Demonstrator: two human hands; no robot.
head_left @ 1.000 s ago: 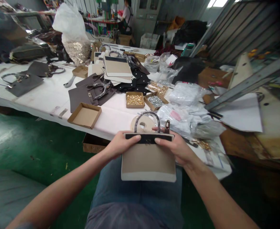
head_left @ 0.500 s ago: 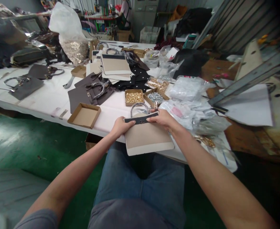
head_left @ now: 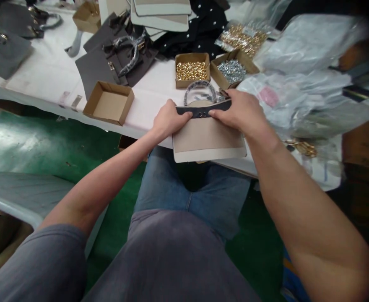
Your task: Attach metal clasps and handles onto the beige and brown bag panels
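Note:
A beige handbag panel [head_left: 208, 136] with a dark band along its top is held at the table's front edge. My left hand [head_left: 168, 120] grips the left end of the band, thumb on top. The right end is in my right hand [head_left: 242, 110], its thumb also pressed on the band. Between the thumbs, small metal fittings [head_left: 202, 114] show on the band. A wrapped handle [head_left: 200, 86] arches up behind the panel. Just beyond stand a box of gold-coloured small parts [head_left: 192, 71] and a box of silver-coloured ones [head_left: 231, 70]. The fingers under the panel are hidden.
An open cardboard box [head_left: 107, 102] sits left of my hands on the white table [head_left: 54, 67]. Behind it lie dark grey panels with handles [head_left: 109, 63]. Several beige panels [head_left: 161, 14] are stacked at the back. Plastic bags [head_left: 300, 96] crowd the right side.
My view has tilted further down, so the far part of the room is out of sight. Both hands still hold the panel, its lower edge now more level.

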